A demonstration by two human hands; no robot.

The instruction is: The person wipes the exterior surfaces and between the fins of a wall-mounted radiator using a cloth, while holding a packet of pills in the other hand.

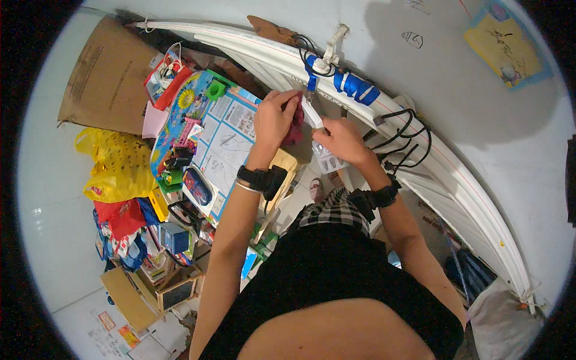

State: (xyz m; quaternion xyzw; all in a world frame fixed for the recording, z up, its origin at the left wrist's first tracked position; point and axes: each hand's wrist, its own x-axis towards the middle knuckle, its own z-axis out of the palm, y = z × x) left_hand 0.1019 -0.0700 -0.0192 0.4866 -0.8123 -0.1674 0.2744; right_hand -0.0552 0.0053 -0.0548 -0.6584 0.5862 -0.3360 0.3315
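My left hand [276, 117] is raised near the white rail, its fingers pinched on a dark red cloth [294, 129] that hangs below them. Just to the right, my right hand [345, 139] has its thumb and fingers closed on a white strip [311, 114], which slants up toward the left fingertips. Beneath the right fingers is a pale tray-like piece with rows of small hollows [330, 161]; whether it is joined to the strip I cannot tell. Both wrists wear black bands.
A long white rail [420, 141] curves along the wall, with blue wrapping [357, 89] and black cables [408, 135]. At left stand a cluttered blue-and-white desk [225, 138], a yellow bag [117, 165] and a cardboard box [108, 78]. A pale sack [504, 321] lies lower right.
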